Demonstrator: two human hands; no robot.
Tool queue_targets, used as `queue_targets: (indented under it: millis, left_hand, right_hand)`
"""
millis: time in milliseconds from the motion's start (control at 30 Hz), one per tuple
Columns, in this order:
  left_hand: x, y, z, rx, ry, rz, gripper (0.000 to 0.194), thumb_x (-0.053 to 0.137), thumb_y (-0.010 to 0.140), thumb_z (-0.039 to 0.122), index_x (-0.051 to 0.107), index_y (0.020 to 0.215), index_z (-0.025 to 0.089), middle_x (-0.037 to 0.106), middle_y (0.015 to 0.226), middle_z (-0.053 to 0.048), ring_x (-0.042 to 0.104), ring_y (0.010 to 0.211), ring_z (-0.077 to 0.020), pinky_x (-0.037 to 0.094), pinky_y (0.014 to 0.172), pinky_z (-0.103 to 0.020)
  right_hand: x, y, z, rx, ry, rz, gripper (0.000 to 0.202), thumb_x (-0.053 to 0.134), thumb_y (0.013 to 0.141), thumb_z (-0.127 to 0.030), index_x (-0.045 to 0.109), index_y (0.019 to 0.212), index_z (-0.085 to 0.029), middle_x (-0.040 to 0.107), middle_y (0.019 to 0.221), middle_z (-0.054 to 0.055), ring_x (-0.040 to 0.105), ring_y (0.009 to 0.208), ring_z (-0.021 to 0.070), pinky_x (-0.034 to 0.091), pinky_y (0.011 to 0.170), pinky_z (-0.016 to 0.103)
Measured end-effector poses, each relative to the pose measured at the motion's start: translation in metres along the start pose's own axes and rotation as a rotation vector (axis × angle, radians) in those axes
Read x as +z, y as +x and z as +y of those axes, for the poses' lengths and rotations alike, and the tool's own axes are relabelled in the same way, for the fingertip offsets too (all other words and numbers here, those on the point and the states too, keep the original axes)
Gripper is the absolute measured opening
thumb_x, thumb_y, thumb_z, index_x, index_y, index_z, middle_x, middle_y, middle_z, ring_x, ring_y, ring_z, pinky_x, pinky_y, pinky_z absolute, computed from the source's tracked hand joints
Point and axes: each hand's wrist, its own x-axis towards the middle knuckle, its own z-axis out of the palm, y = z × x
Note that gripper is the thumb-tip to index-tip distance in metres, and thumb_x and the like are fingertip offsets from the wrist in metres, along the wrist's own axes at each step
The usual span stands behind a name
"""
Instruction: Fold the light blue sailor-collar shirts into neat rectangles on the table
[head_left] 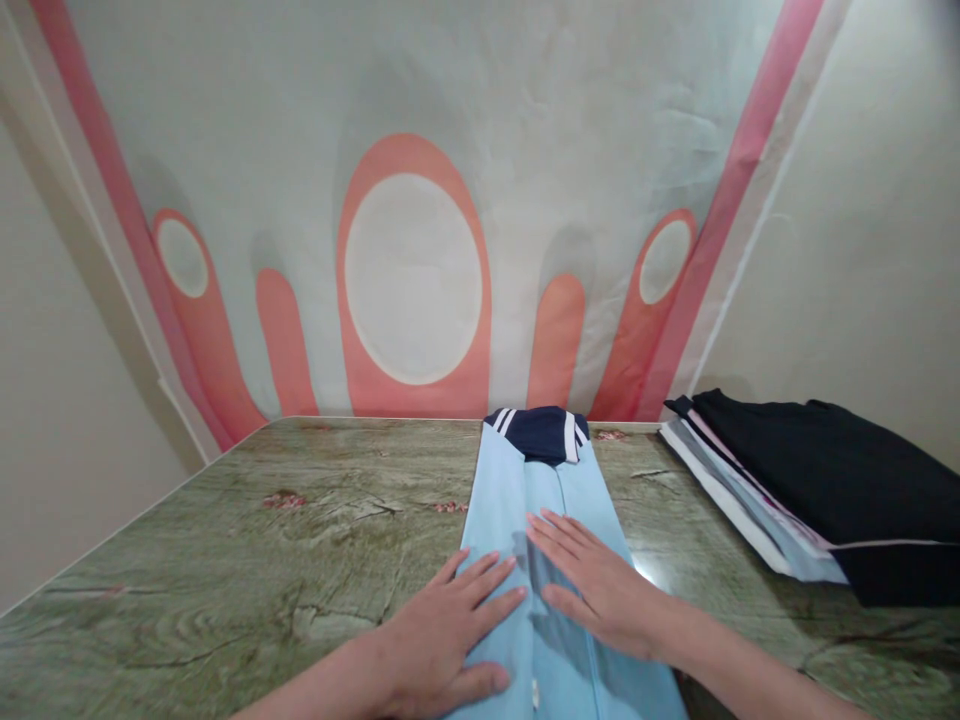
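A light blue shirt (pixel 501 500) with a dark navy, white-striped collar lies folded into a long narrow strip, its collar end at the table's far edge. Flat on its left part rests my left hand (pixel 454 625), fingers spread and pointing right. My right hand (pixel 592 580) lies on the middle and right part, its fingers stretched out toward the far left. Neither hand grips the cloth. The near end of the shirt runs out of the bottom of the view.
On the right of the wood-patterned table (pixel 225 560) sits a stack of folded clothes (pixel 825 480), black on top with white, grey and pink layers below. Behind the table stands a wall with a pink and orange printed backdrop (pixel 412 395).
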Motion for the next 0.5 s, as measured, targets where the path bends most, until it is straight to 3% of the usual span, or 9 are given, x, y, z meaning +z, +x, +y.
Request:
queue_targets:
  millis: [200, 367, 500]
  left_hand:
    - [-0.006, -0.003, 0.012, -0.036, -0.025, -0.050, 0.070, 0.032, 0.087, 0.057, 0.010, 0.143, 0.022, 0.014, 0.148, -0.010, 0.013, 0.135, -0.0278, 0.009, 0.109, -0.052]
    - [0.009, -0.008, 0.020, -0.031, 0.046, -0.023, 0.071, 0.032, 0.088, 0.056, 0.008, 0.144, 0.020, 0.015, 0.147, -0.012, 0.017, 0.134, -0.0295, 0.014, 0.108, -0.052]
    - [0.040, -0.013, 0.016, 0.034, 0.197, 0.050, 0.053, 0.027, 0.096, 0.033, 0.007, 0.144, 0.022, 0.024, 0.144, -0.009, 0.027, 0.132, -0.0245, 0.025, 0.107, -0.045]
  right_hand:
    - [0.009, 0.008, 0.046, 0.144, -0.112, 0.043, 0.062, 0.029, 0.089, -0.054, 0.024, 0.141, -0.020, 0.020, 0.148, 0.008, 0.015, 0.136, 0.0239, 0.012, 0.109, 0.048]
    - [0.015, -0.007, 0.038, 0.116, -0.103, 0.027, 0.060, 0.031, 0.089, -0.053, 0.023, 0.141, -0.025, 0.019, 0.148, 0.005, 0.015, 0.135, 0.0229, 0.011, 0.110, 0.047]
    - [0.013, -0.017, 0.025, 0.116, -0.082, 0.021, 0.059, 0.031, 0.090, -0.052, 0.022, 0.141, -0.026, 0.020, 0.148, 0.003, 0.016, 0.135, 0.0231, 0.012, 0.110, 0.046]
